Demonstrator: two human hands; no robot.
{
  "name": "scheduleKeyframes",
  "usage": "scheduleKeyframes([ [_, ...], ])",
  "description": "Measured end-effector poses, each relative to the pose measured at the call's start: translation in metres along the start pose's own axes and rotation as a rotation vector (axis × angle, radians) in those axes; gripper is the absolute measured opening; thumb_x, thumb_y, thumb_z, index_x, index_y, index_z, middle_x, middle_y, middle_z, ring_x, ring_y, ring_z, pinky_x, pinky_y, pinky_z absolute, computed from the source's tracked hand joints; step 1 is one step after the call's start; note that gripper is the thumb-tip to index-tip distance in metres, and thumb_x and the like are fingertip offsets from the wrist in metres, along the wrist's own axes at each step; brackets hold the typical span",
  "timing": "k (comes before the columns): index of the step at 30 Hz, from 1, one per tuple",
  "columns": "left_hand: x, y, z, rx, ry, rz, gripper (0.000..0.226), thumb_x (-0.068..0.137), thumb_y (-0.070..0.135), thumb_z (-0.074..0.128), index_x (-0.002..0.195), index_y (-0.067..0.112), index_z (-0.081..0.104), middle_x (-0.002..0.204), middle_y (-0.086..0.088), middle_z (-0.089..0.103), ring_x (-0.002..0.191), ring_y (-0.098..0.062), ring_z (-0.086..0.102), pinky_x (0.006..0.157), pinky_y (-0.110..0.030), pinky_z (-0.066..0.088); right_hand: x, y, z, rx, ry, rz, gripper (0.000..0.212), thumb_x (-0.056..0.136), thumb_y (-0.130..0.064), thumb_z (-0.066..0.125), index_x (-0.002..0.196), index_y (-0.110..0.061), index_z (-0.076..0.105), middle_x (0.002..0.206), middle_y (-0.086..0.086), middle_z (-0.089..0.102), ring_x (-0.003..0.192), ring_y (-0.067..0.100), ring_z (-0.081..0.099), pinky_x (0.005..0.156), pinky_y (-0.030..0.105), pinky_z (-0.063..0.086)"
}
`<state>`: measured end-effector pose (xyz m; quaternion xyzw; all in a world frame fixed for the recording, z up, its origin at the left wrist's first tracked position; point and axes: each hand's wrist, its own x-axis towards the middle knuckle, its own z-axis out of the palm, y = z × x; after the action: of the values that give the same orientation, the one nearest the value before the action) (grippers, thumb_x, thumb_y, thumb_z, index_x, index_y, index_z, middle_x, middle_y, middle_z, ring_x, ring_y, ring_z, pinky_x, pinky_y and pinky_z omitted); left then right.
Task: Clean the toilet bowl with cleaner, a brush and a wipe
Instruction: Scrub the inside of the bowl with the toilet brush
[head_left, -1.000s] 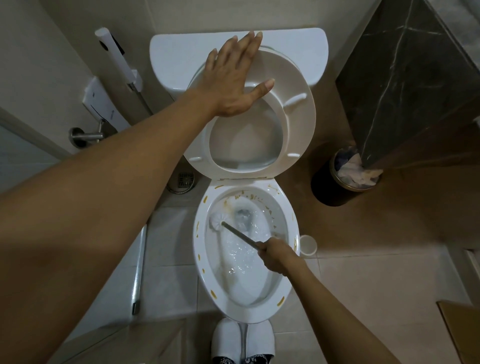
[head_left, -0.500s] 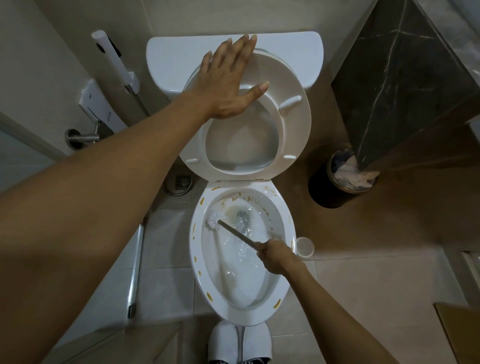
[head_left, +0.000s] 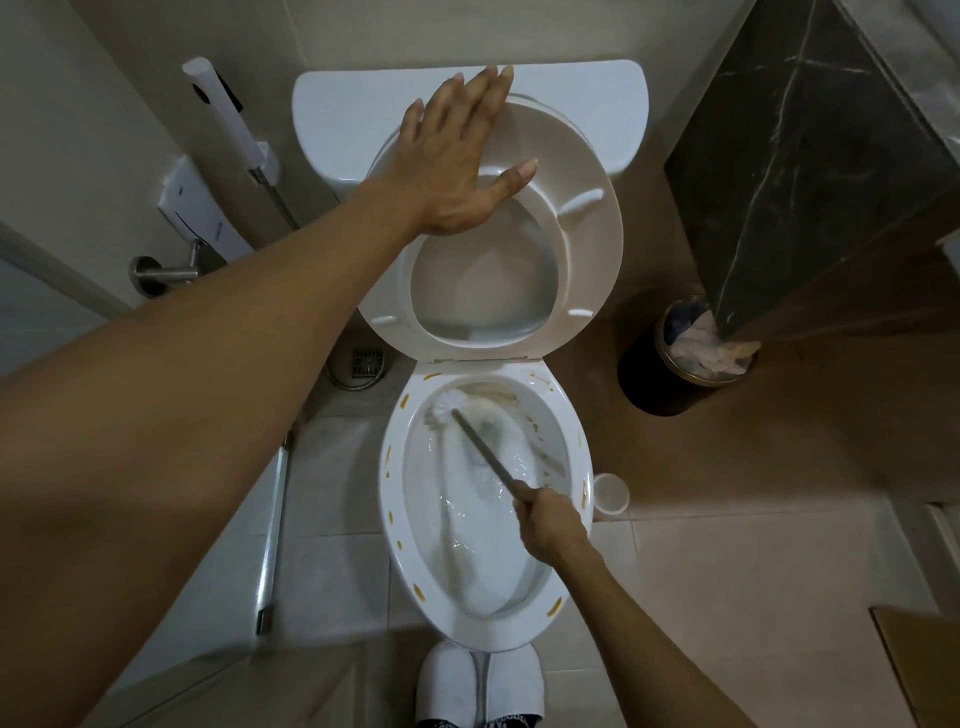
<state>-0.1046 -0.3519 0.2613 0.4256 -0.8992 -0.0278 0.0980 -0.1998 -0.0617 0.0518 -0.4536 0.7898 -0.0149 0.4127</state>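
Observation:
The white toilet bowl (head_left: 390, 499) stands below me with yellow-brown dabs along its rim. My right hand (head_left: 548, 525) grips the grey handle of the toilet brush (head_left: 485, 453) over the bowl's right side. The white brush head (head_left: 447, 404) presses against the upper left inner wall. The raised seat (head_left: 582, 218) leans back toward the cistern (head_left: 353, 109). My left hand (head_left: 457, 156) lies flat on the seat's upper left with straight, spread fingers.
A black bin (head_left: 670, 374) full of paper sits right of the toilet under a dark marble counter (head_left: 810, 156). A small white cup (head_left: 611, 492) stands by the bowl's right side. A bidet sprayer (head_left: 228, 119) hangs on the left wall above a floor drain (head_left: 366, 362). My white slippers (head_left: 480, 686) touch the bowl's front.
The brush head has slid up the left inner wall toward the back of the bowl. My left hand stays flat on the raised seat.

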Motion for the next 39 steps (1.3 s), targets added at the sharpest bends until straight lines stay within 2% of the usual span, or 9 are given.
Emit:
scheduleKeyframes([
  [4, 0.0, -0.001, -0.002, -0.003, -0.008, 0.001, 0.082, 0.09, 0.067, 0.022, 0.152, 0.02, -0.005, 0.16, -0.004, -0.002, 0.146, -0.028, -0.002, 0.116, -0.052, 0.004, 0.002, -0.005, -0.003, 0.047, 0.056, 0.124, 0.035, 0.102, -0.029, 0.036, 0.125, -0.012, 0.056, 0.109, 0.01, 0.063, 0.099, 0.028, 0.062, 0.079, 0.033, 0.049],
  [6, 0.0, -0.001, -0.003, -0.008, -0.012, -0.001, 0.082, 0.09, 0.067, 0.022, 0.151, 0.02, -0.005, 0.16, -0.003, -0.002, 0.146, -0.027, -0.002, 0.117, -0.052, 0.004, -0.004, 0.003, -0.002, 0.04, 0.089, 0.157, 0.033, 0.103, -0.026, 0.035, 0.127, -0.014, 0.054, 0.112, 0.01, 0.064, 0.101, 0.028, 0.062, 0.079, 0.032, 0.047],
  [8, 0.0, 0.0, -0.002, -0.009, -0.011, -0.005, 0.082, 0.09, 0.067, 0.022, 0.152, 0.021, -0.005, 0.16, -0.003, -0.002, 0.146, -0.027, -0.002, 0.117, -0.052, 0.004, -0.008, 0.004, -0.001, 0.05, 0.079, 0.145, 0.033, 0.103, -0.025, 0.035, 0.129, -0.018, 0.053, 0.111, 0.009, 0.065, 0.101, 0.026, 0.062, 0.08, 0.032, 0.047],
  [14, 0.0, -0.001, -0.001, -0.008, 0.0, 0.003, 0.081, 0.091, 0.066, 0.023, 0.152, 0.02, -0.004, 0.16, -0.004, -0.002, 0.146, -0.028, -0.001, 0.116, -0.052, 0.004, 0.001, -0.009, -0.002, 0.013, -0.005, 0.042, 0.035, 0.101, -0.03, 0.037, 0.126, -0.012, 0.055, 0.109, 0.011, 0.063, 0.1, 0.028, 0.061, 0.084, 0.036, 0.051],
  [19, 0.0, 0.0, -0.001, -0.01, -0.004, 0.004, 0.083, 0.088, 0.068, 0.022, 0.152, 0.02, -0.003, 0.16, -0.004, -0.001, 0.146, -0.028, -0.001, 0.116, -0.053, 0.005, -0.008, 0.019, -0.006, 0.071, 0.059, 0.227, 0.035, 0.101, -0.028, 0.036, 0.128, -0.017, 0.056, 0.113, 0.01, 0.064, 0.104, 0.029, 0.061, 0.084, 0.033, 0.048],
  [25, -0.002, 0.002, -0.003, -0.02, -0.001, -0.005, 0.081, 0.09, 0.065, 0.023, 0.152, 0.02, -0.003, 0.16, -0.004, -0.002, 0.146, -0.028, -0.002, 0.116, -0.052, 0.003, -0.003, -0.017, 0.003, 0.058, -0.001, 0.031, 0.034, 0.102, -0.027, 0.038, 0.125, -0.01, 0.055, 0.11, 0.013, 0.064, 0.101, 0.03, 0.062, 0.087, 0.037, 0.051],
  [31, -0.001, 0.002, -0.003, -0.021, -0.011, -0.006, 0.081, 0.091, 0.065, 0.024, 0.152, 0.02, -0.004, 0.16, -0.004, -0.003, 0.146, -0.027, -0.003, 0.116, -0.052, 0.003, -0.004, 0.011, -0.006, 0.094, 0.055, 0.237, 0.037, 0.101, -0.032, 0.037, 0.128, -0.014, 0.056, 0.115, 0.011, 0.064, 0.105, 0.029, 0.061, 0.085, 0.034, 0.048],
  [36, -0.001, 0.002, -0.002, -0.02, -0.003, -0.01, 0.08, 0.092, 0.064, 0.026, 0.152, 0.02, -0.004, 0.16, -0.004, -0.003, 0.146, -0.027, -0.003, 0.116, -0.051, 0.001, -0.005, -0.011, 0.006, 0.148, -0.004, 0.079, 0.035, 0.102, -0.029, 0.039, 0.122, -0.008, 0.057, 0.105, 0.012, 0.065, 0.095, 0.027, 0.063, 0.084, 0.038, 0.053],
  [39, 0.0, 0.0, -0.003, -0.021, -0.013, -0.009, 0.08, 0.092, 0.064, 0.026, 0.152, 0.02, -0.005, 0.16, -0.004, -0.003, 0.146, -0.027, -0.004, 0.116, -0.051, 0.001, -0.009, -0.005, 0.003, 0.134, 0.038, 0.112, 0.035, 0.102, -0.029, 0.038, 0.125, -0.01, 0.057, 0.109, 0.011, 0.064, 0.099, 0.026, 0.062, 0.085, 0.035, 0.051],
])
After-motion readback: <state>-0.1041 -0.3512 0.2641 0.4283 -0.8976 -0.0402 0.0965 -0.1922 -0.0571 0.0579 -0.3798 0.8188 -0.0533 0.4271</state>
